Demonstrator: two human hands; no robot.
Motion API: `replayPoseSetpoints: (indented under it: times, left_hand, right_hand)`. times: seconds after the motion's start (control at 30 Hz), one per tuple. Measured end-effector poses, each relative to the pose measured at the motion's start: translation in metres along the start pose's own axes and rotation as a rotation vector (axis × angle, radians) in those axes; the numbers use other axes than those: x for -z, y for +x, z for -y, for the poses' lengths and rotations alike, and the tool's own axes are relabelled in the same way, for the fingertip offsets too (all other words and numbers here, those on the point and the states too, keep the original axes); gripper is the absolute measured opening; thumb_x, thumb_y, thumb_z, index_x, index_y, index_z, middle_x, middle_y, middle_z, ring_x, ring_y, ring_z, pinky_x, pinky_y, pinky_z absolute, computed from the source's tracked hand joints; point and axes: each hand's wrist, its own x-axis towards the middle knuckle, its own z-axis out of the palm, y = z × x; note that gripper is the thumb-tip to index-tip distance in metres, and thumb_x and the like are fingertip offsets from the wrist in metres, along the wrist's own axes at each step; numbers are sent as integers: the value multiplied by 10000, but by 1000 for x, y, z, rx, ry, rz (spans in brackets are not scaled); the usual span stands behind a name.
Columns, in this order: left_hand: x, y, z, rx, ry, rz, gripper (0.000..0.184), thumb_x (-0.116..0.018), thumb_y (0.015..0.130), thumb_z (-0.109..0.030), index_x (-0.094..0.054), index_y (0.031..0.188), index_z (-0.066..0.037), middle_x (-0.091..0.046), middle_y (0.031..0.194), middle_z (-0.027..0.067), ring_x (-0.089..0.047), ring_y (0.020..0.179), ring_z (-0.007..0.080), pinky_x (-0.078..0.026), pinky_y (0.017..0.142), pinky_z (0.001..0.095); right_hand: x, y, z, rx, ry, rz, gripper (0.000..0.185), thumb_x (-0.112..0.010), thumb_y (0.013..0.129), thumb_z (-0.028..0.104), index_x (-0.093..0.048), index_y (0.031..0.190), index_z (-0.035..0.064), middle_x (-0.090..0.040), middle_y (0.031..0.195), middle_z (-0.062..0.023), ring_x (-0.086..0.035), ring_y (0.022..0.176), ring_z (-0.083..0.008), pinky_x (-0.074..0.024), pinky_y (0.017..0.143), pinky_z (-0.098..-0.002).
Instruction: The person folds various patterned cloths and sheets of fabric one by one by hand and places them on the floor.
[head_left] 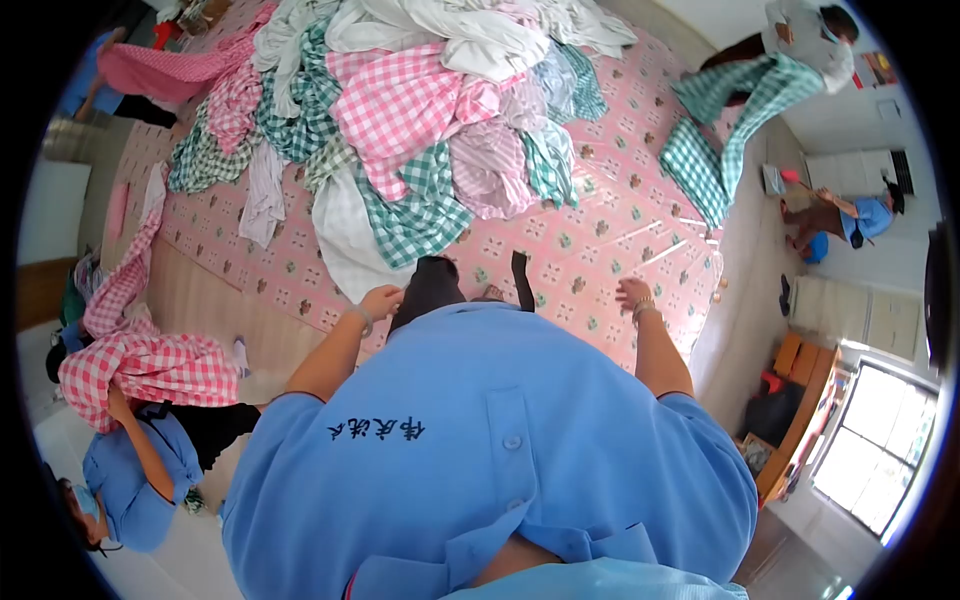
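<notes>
My left hand [383, 301] hangs near the dark trousers, beside the edge of a white cloth [345, 235]; its fingers look bent and partly hidden, and I cannot make out anything in them. On the other side, my right hand [632, 293] is held over the pink patterned floor sheet [600, 250], fingers apart and nothing in them. Ahead lies a big heap of fabrics: a pink checked cloth [395, 105], a green checked cloth [425, 200], a striped pinkish cloth [490, 170] and white cloths [450, 35]. Neither hand touches the heap visibly.
At the lower left a person holds a red checked cloth [150, 370]. Another at the upper left holds a red cloth [170, 70]. A person at the upper right holds a green checked cloth [740, 130]. One more sits near the right wall, by a wooden shelf [800, 430].
</notes>
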Motion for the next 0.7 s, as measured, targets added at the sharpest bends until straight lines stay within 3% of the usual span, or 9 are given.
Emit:
replayPoseSetpoints:
  times: [0.13, 0.3, 0.47, 0.53, 0.6, 0.63, 0.7]
  left_hand:
    - [36, 40, 16, 163, -190, -105, 322, -486, 804, -341, -526, 1025, -110, -571, 925, 29, -554, 711, 165, -435, 577, 323]
    - [90, 102, 9, 243, -253, -93, 323, -483, 804, -349, -520, 1030, -121, -577, 929, 29, -563, 717, 179, -440, 567, 322]
    - [170, 138, -44, 150, -344, -115, 333, -483, 811, -344, -522, 1035, -102, -583, 904, 21, -563, 698, 147, -432, 531, 275]
    - [206, 141, -73, 76, -413, -145, 333, -473, 824, -347, -509, 1055, -109, -571, 941, 22, -557, 742, 144, -428, 587, 278]
    - [240, 145, -95, 64, -490, -188, 335, -458, 839, -346, -495, 1082, -119, -563, 978, 31, -551, 798, 146, -429, 661, 289]
    - [250, 142, -103, 86, -504, -190, 335, -458, 839, -346, -495, 1082, -119, -563, 978, 31, -551, 798, 146, -429, 661, 289]
    - [263, 138, -119, 96, -733, -381, 325, -451, 846, -335, -498, 1075, -109, -566, 977, 31, -547, 814, 144, -427, 693, 291]
  right_hand:
    - [-50, 36, 131, 211, -89, 28, 268, -510, 796, 285, -545, 970, 85, -602, 799, -48, -575, 608, -141, -434, 499, -260]
    - [-144, 60, 244, 439, -242, 307, 290, -510, 807, 323, -547, 960, 79, -605, 807, -42, -585, 643, -136, -446, 524, -252]
    - [-208, 99, 327, 347, -595, 396, 335, -514, 793, 333, -561, 975, 56, -610, 784, -59, -583, 643, -140, -450, 553, -282]
    - [-238, 140, 351, 679, -909, 335, 351, -512, 779, 342, -581, 921, 29, -611, 739, -87, -584, 657, -156, -448, 603, -303]
    - [-274, 141, 405, 728, -847, 287, 368, -486, 782, 351, -584, 918, 24, -611, 753, -116, -588, 731, -220, -442, 673, -305]
    - [-292, 143, 425, 867, -813, 225, 362, -488, 785, 355, -587, 911, 30, -612, 809, -114, -586, 767, -222, -442, 683, -310]
    - [-330, 155, 468, 860, -705, 298, 335, -554, 772, 303, -551, 999, 56, -605, 846, -126, -579, 801, -226, -443, 708, -323]
